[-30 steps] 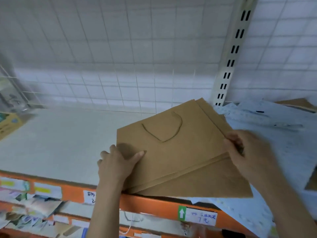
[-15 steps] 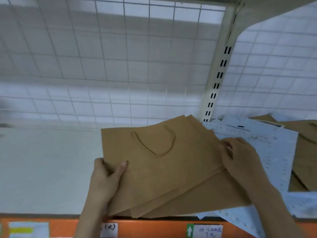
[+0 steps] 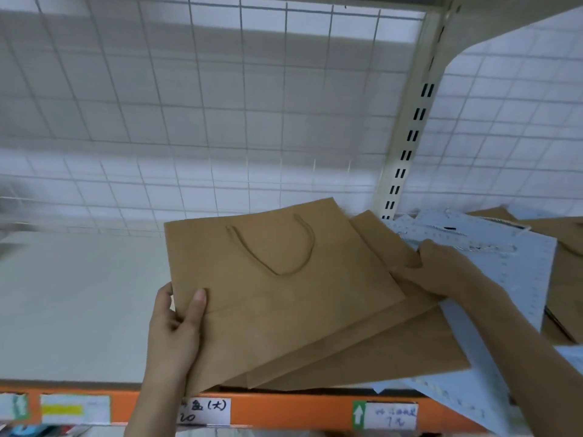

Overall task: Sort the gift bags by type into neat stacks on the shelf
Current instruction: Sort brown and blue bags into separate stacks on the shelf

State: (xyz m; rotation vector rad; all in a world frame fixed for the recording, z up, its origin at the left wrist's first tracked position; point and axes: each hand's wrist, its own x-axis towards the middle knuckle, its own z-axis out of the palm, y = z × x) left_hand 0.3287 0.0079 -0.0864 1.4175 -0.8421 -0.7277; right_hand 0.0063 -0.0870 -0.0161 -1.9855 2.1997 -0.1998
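Top bag: a flat brown kraft-paper gift bag (image 3: 277, 298) with a twisted brown paper-cord handle (image 3: 274, 247) lay uppermost on a fanned pile near the front edge of the shelf, its lower corner reaching past that edge
Pile beneath: two or more further brown kraft-paper bags (image 3: 372, 354) were splayed out under it, turned clockwise so their corners stuck out to the right
Left hand: the left hand (image 3: 176, 326) grasped the top bag at its left edge, thumb laid on the upper face and fingers curled underneath
Right hand: the right hand (image 3: 438, 272) rested at the right edge of the brown pile, fingers bent down onto the paper; whether they pinched a bag or only pressed on it could not be told
Blue bags: pale blue paper gift bags with a dotted print (image 3: 511, 260) lay flat to the right, partly under the brown pile and the right forearm, one corner hanging over the front edge
Far right: more brown bags (image 3: 568, 279) lay by the shelf's right side, partly under the blue ones
Shelf: an off-white shelf board (image 3: 79, 304) with an orange front rail (image 3: 284, 408) carrying paper labels (image 3: 205, 411)
Behind: a white wire grid back panel (image 3: 220, 121) and a cream slotted upright post (image 3: 410, 137) stood along the back edge
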